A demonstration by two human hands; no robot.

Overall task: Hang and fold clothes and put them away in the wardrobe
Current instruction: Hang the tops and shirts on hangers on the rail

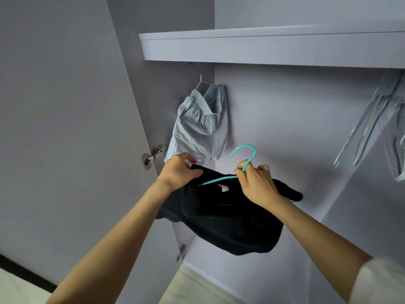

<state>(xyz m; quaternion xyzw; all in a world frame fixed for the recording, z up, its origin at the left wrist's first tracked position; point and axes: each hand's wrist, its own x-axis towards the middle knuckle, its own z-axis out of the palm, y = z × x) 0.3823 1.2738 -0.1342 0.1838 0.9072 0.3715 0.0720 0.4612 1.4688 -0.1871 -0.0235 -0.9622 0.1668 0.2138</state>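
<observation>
A black garment (pixel 230 220) hangs on a teal hanger (pixel 245 156) that I hold up inside the open wardrobe. My right hand (pixel 256 183) grips the hanger's neck just below the hook. My left hand (pixel 179 170) pinches the garment's left shoulder at the hanger's end. A small white label shows at the collar. Behind my left hand, a light blue striped garment (pixel 197 126) hangs on a thin wire hanger (pixel 200 79) from under the shelf.
A lilac shelf (pixel 263 49) runs across the top of the wardrobe. The open door (pixel 65 128) with metal hinges (pixel 153 154) stands at the left. Several pale blue hangers (pixel 372 119) dangle at the far right. Pale floor shows below.
</observation>
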